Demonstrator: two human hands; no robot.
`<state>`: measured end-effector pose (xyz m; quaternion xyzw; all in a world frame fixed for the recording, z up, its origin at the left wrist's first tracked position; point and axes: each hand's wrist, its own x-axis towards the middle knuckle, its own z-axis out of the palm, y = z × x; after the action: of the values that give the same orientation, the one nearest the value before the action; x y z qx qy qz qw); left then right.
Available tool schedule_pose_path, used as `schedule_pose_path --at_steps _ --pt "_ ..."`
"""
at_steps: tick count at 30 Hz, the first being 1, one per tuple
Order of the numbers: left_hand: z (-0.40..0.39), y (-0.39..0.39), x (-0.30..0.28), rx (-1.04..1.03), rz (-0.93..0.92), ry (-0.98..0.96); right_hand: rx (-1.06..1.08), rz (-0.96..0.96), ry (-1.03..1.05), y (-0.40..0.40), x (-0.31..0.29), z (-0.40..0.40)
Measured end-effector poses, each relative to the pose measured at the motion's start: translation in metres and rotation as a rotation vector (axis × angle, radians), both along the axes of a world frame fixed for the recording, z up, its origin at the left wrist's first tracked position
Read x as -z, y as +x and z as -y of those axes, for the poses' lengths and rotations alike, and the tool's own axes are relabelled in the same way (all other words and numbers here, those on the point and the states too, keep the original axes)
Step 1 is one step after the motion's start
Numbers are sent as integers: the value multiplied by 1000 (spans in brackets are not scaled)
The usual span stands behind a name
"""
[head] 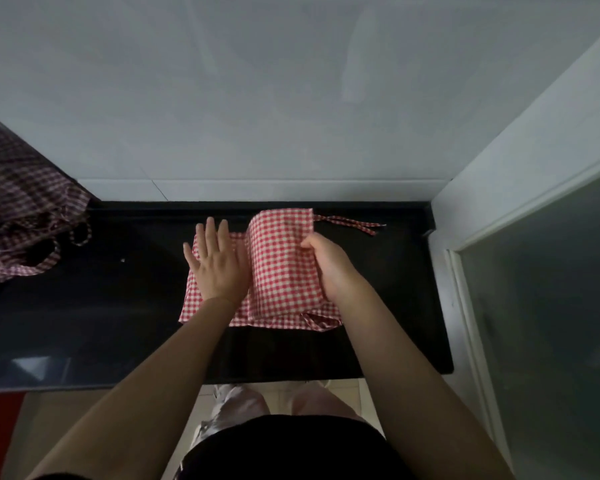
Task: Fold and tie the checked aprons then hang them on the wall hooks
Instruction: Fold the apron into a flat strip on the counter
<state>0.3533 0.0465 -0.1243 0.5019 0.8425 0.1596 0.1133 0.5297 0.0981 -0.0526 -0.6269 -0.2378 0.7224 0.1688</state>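
Left hand lies flat, fingers spread, on the left half of the red checked apron, pinning it to the black counter so the cloth cannot slide. Right hand pinches the raised flap at its right edge, likely to carry the fold over. Ties trail out to the right, free for knotting later. More checked aprons wait heaped at far left. No hooks in view.
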Motion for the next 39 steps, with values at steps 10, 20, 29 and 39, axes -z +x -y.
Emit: schedule_pose_path --at_steps 10,20,29,39 --pt "14 6 22 396 -104 -213 -105 524 66 41 66 21" --pt "16 5 30 372 -167 -212 -85 741 274 46 81 22" --pt "19 1 36 441 -197 -221 -513 1220 958 22 106 41" --pt "20 -13 35 379 -117 -219 -858 1194 806 65 147 34"
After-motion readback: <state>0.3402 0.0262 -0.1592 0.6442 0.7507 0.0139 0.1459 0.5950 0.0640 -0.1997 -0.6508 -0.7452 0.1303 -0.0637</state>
